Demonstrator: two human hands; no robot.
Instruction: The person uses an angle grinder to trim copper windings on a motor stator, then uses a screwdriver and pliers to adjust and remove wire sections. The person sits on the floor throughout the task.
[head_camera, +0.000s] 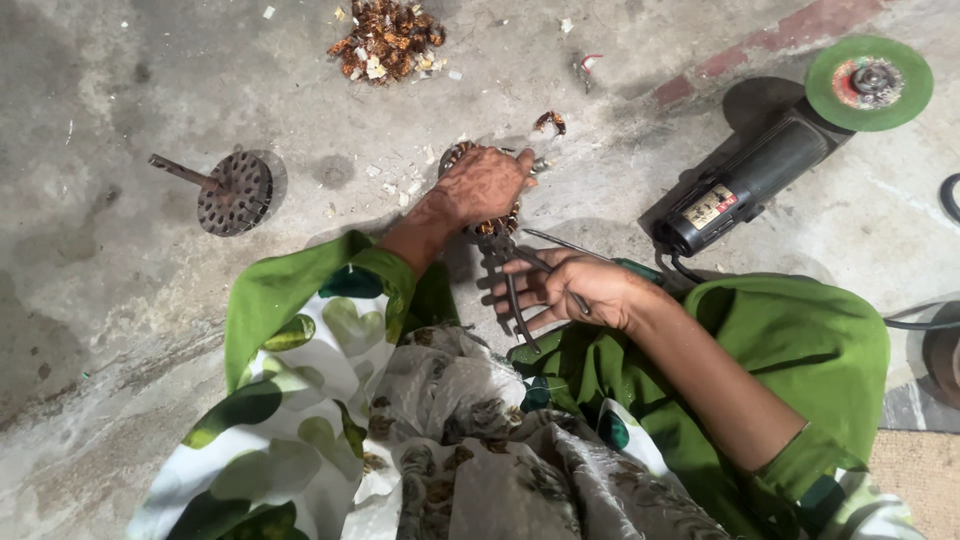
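Copper-coloured windings show at the edge of a round motor stator (462, 158), which lies on the concrete floor (120, 290) almost wholly under the left hand (487, 183); that hand is clamped down over it, palm and fingers spread across its top. Just nearer the person than the stator, the dark metal pliers (510, 270) reach up with their nose touching the windings, and the right hand (575, 290) is closed around their two handles. A thin metal rod (560, 242) lies just right of the pliers. Well left of the stator sits a perforated metal disc with a shaft (232, 190); beyond the stator is a heap of brown wire scraps (388, 40). Right of the stator lies a black angle grinder (745, 185) with a green disc, its cord trailing toward the green sleeve. Bare, stained, rough floor lies open between the stator and the disc; the person's patterned cloth crowds the near side.
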